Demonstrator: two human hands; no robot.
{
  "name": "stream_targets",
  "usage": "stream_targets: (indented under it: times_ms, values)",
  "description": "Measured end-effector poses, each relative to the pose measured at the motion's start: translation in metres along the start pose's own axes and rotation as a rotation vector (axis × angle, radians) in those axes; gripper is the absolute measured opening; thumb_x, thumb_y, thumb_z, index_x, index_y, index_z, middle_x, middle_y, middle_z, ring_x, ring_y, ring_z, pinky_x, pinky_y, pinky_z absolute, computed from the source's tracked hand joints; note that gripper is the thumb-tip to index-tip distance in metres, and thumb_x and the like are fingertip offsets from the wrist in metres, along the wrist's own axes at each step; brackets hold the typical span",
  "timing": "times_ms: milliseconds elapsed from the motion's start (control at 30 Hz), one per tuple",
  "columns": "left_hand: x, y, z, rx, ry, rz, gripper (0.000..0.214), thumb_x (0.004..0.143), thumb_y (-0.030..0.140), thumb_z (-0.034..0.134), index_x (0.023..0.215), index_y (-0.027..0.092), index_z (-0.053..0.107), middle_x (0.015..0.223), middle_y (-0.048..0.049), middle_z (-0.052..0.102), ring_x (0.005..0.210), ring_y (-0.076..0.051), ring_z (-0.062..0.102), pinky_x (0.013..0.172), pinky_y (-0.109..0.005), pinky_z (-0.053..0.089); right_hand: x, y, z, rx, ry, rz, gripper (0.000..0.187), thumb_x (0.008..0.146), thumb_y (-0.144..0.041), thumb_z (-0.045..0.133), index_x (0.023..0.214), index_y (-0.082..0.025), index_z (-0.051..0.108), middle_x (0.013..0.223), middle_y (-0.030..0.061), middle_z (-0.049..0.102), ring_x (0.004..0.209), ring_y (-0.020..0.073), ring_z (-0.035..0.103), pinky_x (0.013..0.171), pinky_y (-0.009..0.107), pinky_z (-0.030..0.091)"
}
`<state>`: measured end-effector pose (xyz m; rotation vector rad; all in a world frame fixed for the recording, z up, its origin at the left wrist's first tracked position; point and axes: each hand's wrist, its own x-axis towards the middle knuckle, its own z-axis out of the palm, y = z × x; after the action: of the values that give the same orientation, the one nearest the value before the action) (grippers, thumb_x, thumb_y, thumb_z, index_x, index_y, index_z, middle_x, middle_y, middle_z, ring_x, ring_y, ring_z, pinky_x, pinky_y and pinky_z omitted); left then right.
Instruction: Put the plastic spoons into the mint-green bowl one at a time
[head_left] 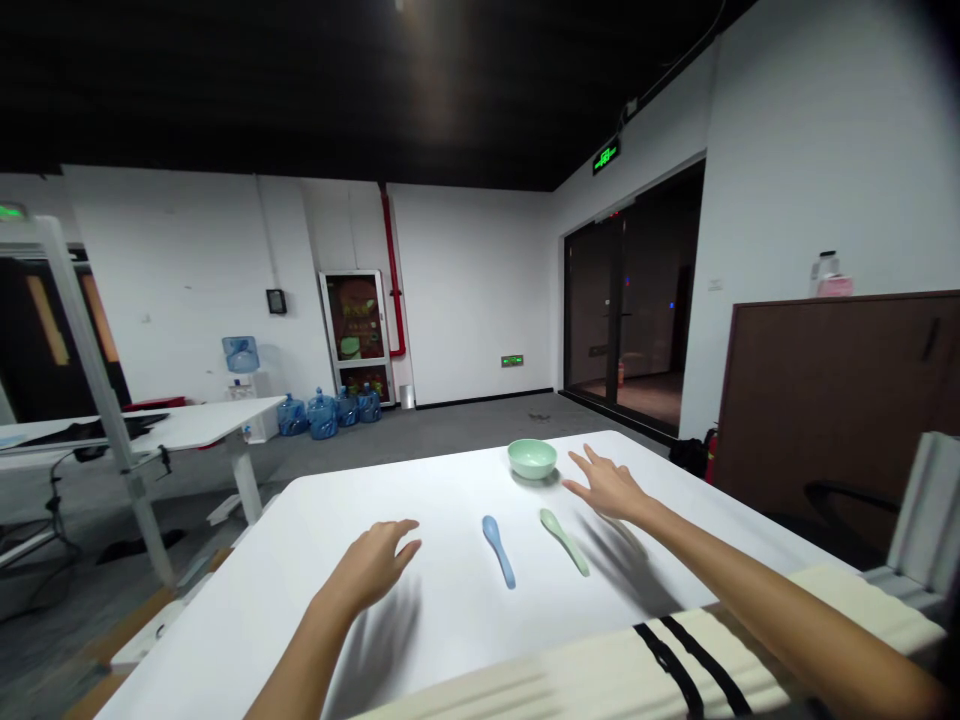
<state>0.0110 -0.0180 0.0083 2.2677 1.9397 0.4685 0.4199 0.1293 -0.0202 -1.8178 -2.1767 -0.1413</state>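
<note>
A light green bowl (532,460) stands upright near the far edge of the white table (315,540). Just right of it, my right hand (609,484) hovers with fingers spread, apart from the bowl and holding nothing. My left hand (381,562) is held above the left part of the table, thumb and fingers apart, with nothing in it. Between my hands lie a blue spoon (499,552) and a pale green spoon (564,542), bowl ends pointing away from me. Under my right wrist a pale, curved object (628,535) is partly hidden; its kind is unclear.
Cream cloth with black stripes (600,670) lies along the near edge. At left is another white table (225,422) with a metal post (105,390); several blue water jugs (322,415) stand on the floor beyond. A brown cabinet (832,400) stands at right.
</note>
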Motion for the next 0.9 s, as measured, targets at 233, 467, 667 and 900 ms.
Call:
stream_targets:
  times_ms: [233,467,667,900]
  values:
    - [0.004,-0.004,0.002,-0.007,0.032,0.012,0.056,0.091,0.057,0.035,0.130,0.025,0.058,0.131,-0.0083,0.063,0.121,-0.028,0.057,0.094,-0.038,0.046,-0.016,0.022,0.009,0.026,-0.005,0.023,0.074,0.090,-0.068,0.029,0.154,-0.031,0.021,0.161,0.0128,0.011,0.141,0.0367,0.024,0.105,0.057,0.028]
    - [0.005,-0.007,0.002,0.009,0.034,0.002,0.056,0.091,0.058,0.035,0.129,0.024,0.058,0.132,-0.0080,0.062,0.122,-0.028,0.057,0.095,-0.037,0.046,-0.020,0.016,0.010,0.098,-0.087,-0.001,0.076,0.089,-0.069,0.031,0.153,-0.029,0.024,0.161,0.0147,0.009,0.141,0.0370,0.025,0.106,0.057,0.026]
    - [0.005,-0.006,0.001,0.016,0.030,-0.010,0.056,0.090,0.058,0.035,0.129,0.025,0.059,0.132,-0.0078,0.063,0.122,-0.028,0.057,0.097,-0.039,0.046,-0.016,0.021,0.018,0.129,-0.089,-0.006,0.073,0.090,-0.066,0.035,0.152,-0.027,0.028,0.160,0.0143,0.016,0.137,0.0346,0.034,0.106,0.049,0.029]
    - [0.007,-0.007,0.004,0.010,0.021,0.005,0.057,0.090,0.059,0.035,0.129,0.025,0.059,0.132,-0.0079,0.063,0.122,-0.029,0.057,0.096,-0.039,0.047,-0.006,0.049,0.024,0.057,-0.029,0.135,0.055,0.091,-0.051,0.044,0.129,-0.013,0.056,0.128,0.0186,0.058,0.118,0.0289,0.054,0.094,0.037,0.040]
